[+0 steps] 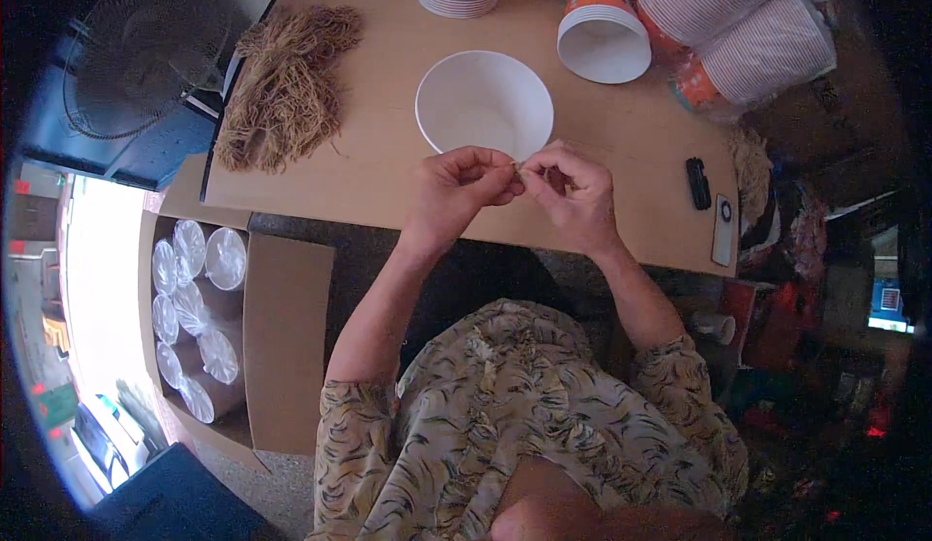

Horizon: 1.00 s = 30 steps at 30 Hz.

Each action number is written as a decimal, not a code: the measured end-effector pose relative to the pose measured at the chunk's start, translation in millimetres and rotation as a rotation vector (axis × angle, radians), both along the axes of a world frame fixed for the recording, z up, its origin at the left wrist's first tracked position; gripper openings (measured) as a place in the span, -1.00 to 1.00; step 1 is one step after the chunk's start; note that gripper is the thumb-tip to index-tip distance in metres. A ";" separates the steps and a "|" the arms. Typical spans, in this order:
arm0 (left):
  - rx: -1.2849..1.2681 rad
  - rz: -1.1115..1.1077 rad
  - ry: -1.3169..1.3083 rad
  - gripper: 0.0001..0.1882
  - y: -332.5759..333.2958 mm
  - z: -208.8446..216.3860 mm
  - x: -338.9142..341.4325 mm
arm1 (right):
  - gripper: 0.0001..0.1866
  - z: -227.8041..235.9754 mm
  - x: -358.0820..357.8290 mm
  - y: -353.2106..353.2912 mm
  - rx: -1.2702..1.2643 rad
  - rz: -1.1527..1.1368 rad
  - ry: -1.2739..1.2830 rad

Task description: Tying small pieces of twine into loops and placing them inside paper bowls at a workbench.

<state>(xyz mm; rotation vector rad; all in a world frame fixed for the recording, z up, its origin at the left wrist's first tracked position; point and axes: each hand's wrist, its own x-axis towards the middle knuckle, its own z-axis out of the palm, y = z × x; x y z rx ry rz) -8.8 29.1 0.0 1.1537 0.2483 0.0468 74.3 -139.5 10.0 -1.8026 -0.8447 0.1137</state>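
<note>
Just over the near edge of the table [388,167], my left hand [456,190] and my right hand [575,192] meet fingertip to fingertip. Both are pinched closed around something tiny and brownish, too small to name. Right behind my fingers stands a white round paper tub [483,104], its open mouth facing up and nothing visible inside. A tangled bundle of brown twine-like strands [289,85] lies at the table's left end, apart from both hands.
Plastic-wrapped stacks of paper tubs [718,2] fill the far right, with an orange-sided tub [604,46] tipped toward me. A black object [698,184] lies near the right edge. An open carton [288,342] holds plastic-wrapped stacks at left. A wire-guarded fan [146,56] stands beyond.
</note>
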 end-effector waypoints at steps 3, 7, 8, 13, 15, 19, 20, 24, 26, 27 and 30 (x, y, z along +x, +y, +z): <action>0.027 0.016 0.021 -0.81 -2.5 0.7 1.3 | -0.92 0.6 0.3 -1.1 -0.005 0.007 0.012; 0.076 0.041 -0.032 -0.82 -4.9 -5.8 2.3 | -0.93 2.2 0.1 -1.6 -0.051 -0.004 0.021; 0.111 0.058 -0.057 -0.82 -6.1 -6.8 2.4 | -0.93 4.2 -0.1 -1.1 -0.052 -0.002 0.021; 0.273 0.100 -0.114 -0.86 -13.0 -0.8 -0.4 | -0.90 5.5 8.5 -1.3 0.036 0.031 0.468; 0.298 0.101 -0.137 -0.86 -14.1 -3.6 -0.2 | -0.89 7.1 12.3 -2.2 0.033 0.047 0.526; 0.272 0.106 -0.122 -0.88 -15.0 -8.3 0.9 | -0.85 -0.1 19.5 -6.9 0.034 0.090 0.699; 0.234 0.098 -0.115 -0.88 -15.2 -9.2 1.3 | -0.85 -0.7 19.2 -8.0 0.033 0.088 0.699; 0.206 0.089 -0.137 -0.89 -12.7 -11.3 0.7 | -0.80 8.8 12.3 -2.1 -0.026 0.045 0.633; 0.082 0.065 -0.136 -0.89 -10.9 -12.1 0.0 | -0.78 14.4 11.4 -2.1 -0.064 0.024 0.595; 0.082 0.062 -0.137 -0.89 -9.7 -10.9 0.2 | -0.75 17.3 13.1 -4.6 -0.069 0.046 0.586; 0.083 0.011 -0.055 -0.89 -4.4 -7.8 -0.2 | -0.72 12.2 17.1 -3.6 -0.070 0.032 0.491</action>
